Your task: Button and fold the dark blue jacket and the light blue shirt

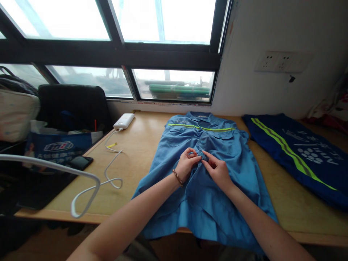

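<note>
A light blue work shirt (174, 174) with a yellow-green stripe across the chest lies front up, its collar toward the window and its hem hanging over the near table edge. Both hands meet at the front button placket, about mid-shirt. My left hand (188, 163), a beaded bracelet at its wrist, pinches one side of the placket. Opposite it, my right hand (217, 169) pinches the cloth with thumb and index finger. The fingertips nearly touch and hide whatever button or buttonhole lies between them. Higher on the placket a button shows.
A folded dark blue garment (304, 152) with a reflective stripe lies to the right on the wooden table (133, 145). At left are a white power bank (124, 121), its looping white cable (108, 181) and a dark phone (80, 163). Bags and a black chair (73, 105) stand beyond the left edge.
</note>
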`<state>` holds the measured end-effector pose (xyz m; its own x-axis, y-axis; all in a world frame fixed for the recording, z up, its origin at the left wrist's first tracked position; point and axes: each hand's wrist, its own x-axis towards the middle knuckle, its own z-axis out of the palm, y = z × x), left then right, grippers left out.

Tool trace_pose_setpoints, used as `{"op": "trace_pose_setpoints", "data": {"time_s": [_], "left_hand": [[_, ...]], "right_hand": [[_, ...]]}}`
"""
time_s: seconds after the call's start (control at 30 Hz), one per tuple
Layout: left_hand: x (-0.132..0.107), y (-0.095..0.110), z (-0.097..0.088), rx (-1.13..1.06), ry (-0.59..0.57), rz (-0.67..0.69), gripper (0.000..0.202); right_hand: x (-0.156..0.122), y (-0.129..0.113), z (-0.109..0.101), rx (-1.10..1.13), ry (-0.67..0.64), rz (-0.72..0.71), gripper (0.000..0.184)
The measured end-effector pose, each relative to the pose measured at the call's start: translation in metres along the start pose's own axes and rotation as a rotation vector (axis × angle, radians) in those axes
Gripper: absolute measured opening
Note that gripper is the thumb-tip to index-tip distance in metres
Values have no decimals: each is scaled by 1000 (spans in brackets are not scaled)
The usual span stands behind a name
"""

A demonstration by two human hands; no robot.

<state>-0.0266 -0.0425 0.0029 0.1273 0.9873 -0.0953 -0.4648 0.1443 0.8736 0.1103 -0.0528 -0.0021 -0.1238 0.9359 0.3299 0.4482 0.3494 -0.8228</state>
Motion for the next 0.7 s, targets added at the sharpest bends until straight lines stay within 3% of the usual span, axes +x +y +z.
{"op": "trace_pose_setpoints", "data": {"time_s": [0.2,0.33,0.4,0.5,0.6,0.7], "left_hand": [[2,-3,-3,54,-39,84,33],[5,-4,-6,97,-38,74,34],[7,-3,-7,103,-40,49,35],[9,-1,-7,89,-38,16,35],[10,-1,-9,37,-82,1,37],[10,-1,-10,-18,-194,-38,53]], "right_hand": [[4,3,-2,319,-170,206,44],[4,-1,-5,381,-240,228,55],[2,-5,-6,341,-158,176,53],[-6,-14,-8,196,-47,50,33],[-14,-22,-8,-31,-149,-125,24],[-18,-24,-3,-292,-235,-244,38]]}}
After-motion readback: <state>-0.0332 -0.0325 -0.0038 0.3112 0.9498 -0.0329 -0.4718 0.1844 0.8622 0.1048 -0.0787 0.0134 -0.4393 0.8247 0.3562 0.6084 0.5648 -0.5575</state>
